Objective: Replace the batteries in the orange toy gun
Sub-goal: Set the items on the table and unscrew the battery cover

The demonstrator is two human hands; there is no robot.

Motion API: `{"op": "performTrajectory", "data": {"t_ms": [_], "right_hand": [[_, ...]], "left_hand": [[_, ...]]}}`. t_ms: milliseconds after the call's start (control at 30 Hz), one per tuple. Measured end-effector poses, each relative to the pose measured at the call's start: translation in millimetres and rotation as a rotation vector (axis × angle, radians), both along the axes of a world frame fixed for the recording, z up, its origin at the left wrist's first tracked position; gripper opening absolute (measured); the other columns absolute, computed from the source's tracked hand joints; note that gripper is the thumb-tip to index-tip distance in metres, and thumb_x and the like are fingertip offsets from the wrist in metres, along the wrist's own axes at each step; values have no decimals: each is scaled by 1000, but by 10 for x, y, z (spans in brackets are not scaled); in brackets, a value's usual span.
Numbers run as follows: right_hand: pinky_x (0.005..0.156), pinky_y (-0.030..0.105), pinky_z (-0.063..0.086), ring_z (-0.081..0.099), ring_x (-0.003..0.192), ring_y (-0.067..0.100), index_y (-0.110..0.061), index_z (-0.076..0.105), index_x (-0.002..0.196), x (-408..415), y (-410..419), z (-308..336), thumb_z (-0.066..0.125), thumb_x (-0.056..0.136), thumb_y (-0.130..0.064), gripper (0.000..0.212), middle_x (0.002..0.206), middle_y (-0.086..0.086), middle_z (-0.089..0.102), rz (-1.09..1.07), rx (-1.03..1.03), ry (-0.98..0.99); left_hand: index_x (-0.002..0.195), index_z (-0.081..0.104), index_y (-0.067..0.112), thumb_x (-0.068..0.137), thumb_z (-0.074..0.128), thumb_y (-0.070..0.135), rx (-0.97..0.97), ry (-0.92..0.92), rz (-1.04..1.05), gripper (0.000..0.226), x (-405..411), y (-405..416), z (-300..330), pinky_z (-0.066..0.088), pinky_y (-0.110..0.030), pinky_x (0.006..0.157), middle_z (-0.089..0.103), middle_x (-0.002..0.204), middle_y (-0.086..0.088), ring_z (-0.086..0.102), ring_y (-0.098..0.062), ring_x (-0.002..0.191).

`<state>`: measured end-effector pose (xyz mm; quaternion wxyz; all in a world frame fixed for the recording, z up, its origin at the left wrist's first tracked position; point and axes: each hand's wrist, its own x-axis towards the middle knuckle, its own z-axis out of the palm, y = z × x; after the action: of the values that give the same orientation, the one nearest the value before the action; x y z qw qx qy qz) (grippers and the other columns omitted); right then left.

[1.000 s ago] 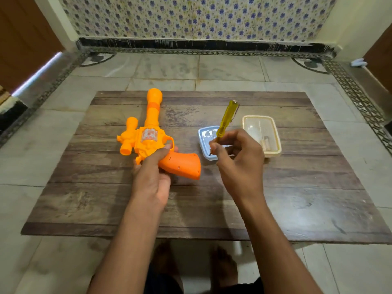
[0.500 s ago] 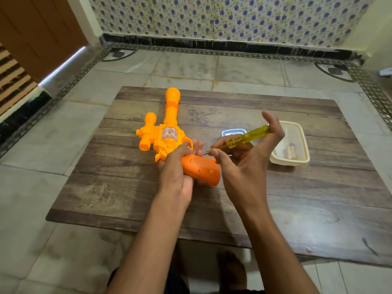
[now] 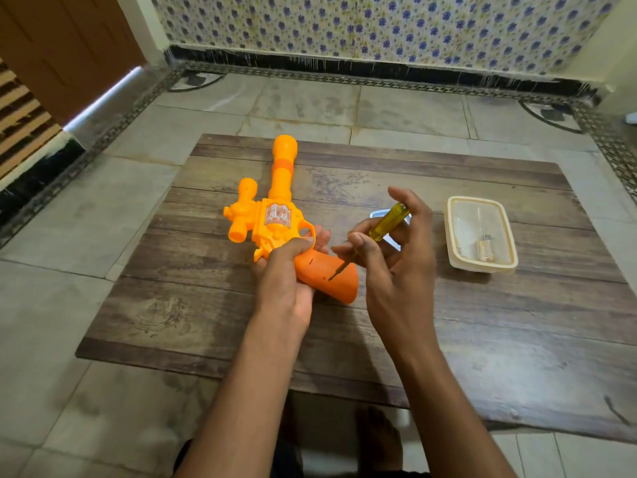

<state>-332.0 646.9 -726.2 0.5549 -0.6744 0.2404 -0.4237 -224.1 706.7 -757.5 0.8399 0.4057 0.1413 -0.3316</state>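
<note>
Wooden table (image 3: 482,326): orange toy gun (image 3: 275,222) lies left of centre, barrel toward the far edge, its grip clasped by the left hand (image 3: 286,281). Cream tray (image 3: 482,267) stands near the right edge; a blue-rimmed dish (image 3: 375,213) is mostly hidden behind the right hand (image 3: 396,267). That hand pinches the yellow-handled screwdriver (image 3: 382,224), whose tip, clear of the gun half a second ago, now touches the grip.

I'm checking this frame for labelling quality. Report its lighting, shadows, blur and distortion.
Head view: dim, warm indoor light, with a bright strip at the door's foot on the left; soft shadows lie under the toy gun and beside the plastic container; the wide-angle lens bows the table edges and floor tiles; the centre is sharp, the screwdriver tip clear, while the corners smear.
</note>
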Motion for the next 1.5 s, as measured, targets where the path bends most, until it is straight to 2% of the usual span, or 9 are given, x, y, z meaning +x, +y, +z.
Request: {"op": "performTrajectory", "data": {"t_ms": [133,467,700,867,1033,1200,1267,1367,1500], "right_hand": [[81,52,61,71,92,27,-22,48,137,5,14,6,63,93,6,55,121,14,59,-57,-40,-17],[81,48,61,71,90,26,-13,49,136,-8,51,78,68,90,10,55,101,13,64,36,-143,-15],[80,51,59,69,91,32,-18,56,142,60,56,148,70,89,10,62,111,-9,62,114,-183,-26],[80,56,58,70,84,39,-28,47,144,100,50,159,61,87,13,72,102,12,64,173,-162,-25],[84,54,59,75,94,29,-9,49,132,112,79,140,55,87,23,55,98,11,69,176,-158,-50],[82,28,57,66,96,16,-4,62,128,145,135,184,74,93,1,37,109,4,62,-48,-425,-9],[79,16,50,61,88,11,-3,65,127,152,131,187,76,92,-3,37,106,0,59,-102,-475,24],[75,25,55,68,83,20,-3,64,129,150,97,174,76,91,-2,39,102,1,65,-73,-441,21],[79,29,60,74,89,20,-2,63,130,140,96,149,69,91,7,40,112,-1,67,-60,-515,24]], "left_hand": [[135,56,-8,87,62,-9,12,-12,-7,48,3,16,29,64,-37,74,72,119,-28,77,-29,94],[138,54,0,87,62,-10,-37,-23,3,52,-27,27,96,64,-47,80,77,109,-21,78,-30,95],[108,65,7,88,57,-13,44,-145,28,29,-60,15,207,62,-43,78,79,82,-9,78,-24,77],[97,65,7,88,57,-14,68,-182,41,24,-78,-8,225,62,-38,66,77,72,-2,74,-15,63],[121,63,-1,88,59,-10,84,-172,62,34,-33,7,197,59,-54,87,78,76,-2,76,-18,70],[82,78,22,83,81,5,99,-227,92,17,-111,22,187,54,-67,95,77,87,-11,73,-29,87],[69,77,30,81,84,9,130,-225,82,25,-105,23,177,59,-60,78,75,79,-5,71,-24,78],[72,72,21,82,81,5,154,-217,95,21,-93,-10,153,58,-37,53,73,74,-3,69,-17,65],[85,68,16,83,77,-3,168,-191,153,21,-79,-42,149,60,-32,57,73,75,-3,71,-15,65]]}}
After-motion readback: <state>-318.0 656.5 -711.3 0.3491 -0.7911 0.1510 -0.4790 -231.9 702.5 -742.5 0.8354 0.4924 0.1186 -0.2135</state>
